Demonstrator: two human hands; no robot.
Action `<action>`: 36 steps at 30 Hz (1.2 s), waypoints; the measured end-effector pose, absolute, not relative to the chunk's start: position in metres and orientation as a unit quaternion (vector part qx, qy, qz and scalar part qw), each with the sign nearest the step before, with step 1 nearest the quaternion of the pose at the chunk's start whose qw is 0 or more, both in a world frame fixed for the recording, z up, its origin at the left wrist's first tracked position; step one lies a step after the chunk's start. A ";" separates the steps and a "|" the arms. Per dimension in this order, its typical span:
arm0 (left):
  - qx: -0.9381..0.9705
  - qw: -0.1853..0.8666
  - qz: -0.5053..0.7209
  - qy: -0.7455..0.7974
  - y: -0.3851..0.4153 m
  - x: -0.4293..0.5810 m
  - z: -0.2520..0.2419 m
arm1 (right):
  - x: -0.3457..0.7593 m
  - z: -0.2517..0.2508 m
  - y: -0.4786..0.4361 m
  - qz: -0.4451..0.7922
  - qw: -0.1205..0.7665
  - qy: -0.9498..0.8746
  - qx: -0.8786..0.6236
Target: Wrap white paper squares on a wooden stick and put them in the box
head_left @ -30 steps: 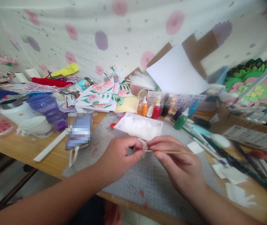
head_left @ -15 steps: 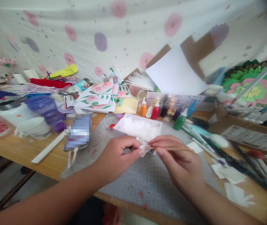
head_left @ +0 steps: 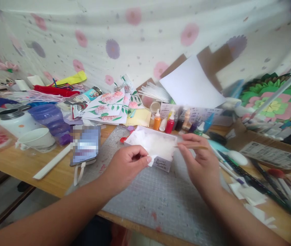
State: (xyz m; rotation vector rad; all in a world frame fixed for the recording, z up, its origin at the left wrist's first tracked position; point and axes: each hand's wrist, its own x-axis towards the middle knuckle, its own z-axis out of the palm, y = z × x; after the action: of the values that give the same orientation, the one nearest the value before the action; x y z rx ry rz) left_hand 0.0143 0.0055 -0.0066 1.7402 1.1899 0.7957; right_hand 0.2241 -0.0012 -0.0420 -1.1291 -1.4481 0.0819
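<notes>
My left hand (head_left: 126,167) is closed in a pinch on a small white paper piece (head_left: 150,160), right at the front corner of a white box (head_left: 164,163) filled with white paper bits. My right hand (head_left: 199,160) is closed on a thin wooden stick (head_left: 192,147), held level beside the box's right end. Both hands hover over a grey cutting mat (head_left: 158,198) on the wooden table.
Small dye bottles (head_left: 171,121) stand behind the box. Flower-printed cards (head_left: 106,106), a white cup (head_left: 36,138), a purple container (head_left: 52,119) and a white jar (head_left: 14,119) crowd the left. Pens and paper scraps (head_left: 247,184) lie at the right. A white sheet (head_left: 191,83) leans on the wall.
My hands have come apart. The right hand has drawn the stick up and right, away from the paper piece, which stays pinched in my left hand near the box.
</notes>
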 end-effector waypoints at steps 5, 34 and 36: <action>0.716 0.416 0.316 0.464 0.000 0.020 -0.007 | 0.211 -0.026 -0.030 0.107 0.592 -0.719 -0.349; 0.695 0.480 0.287 0.451 -0.008 0.023 -0.001 | 0.202 -0.028 -0.034 0.215 0.618 -0.684 -0.321; 0.685 0.492 0.295 0.449 -0.008 0.023 -0.003 | 0.202 -0.028 -0.033 0.219 0.616 -0.687 -0.316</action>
State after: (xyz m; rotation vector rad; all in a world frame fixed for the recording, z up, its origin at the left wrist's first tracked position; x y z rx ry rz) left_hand 0.0227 -0.0082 -0.0026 1.6615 1.0899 0.7154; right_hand 0.2022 -0.0335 -0.0281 -0.7271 -1.5826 0.5049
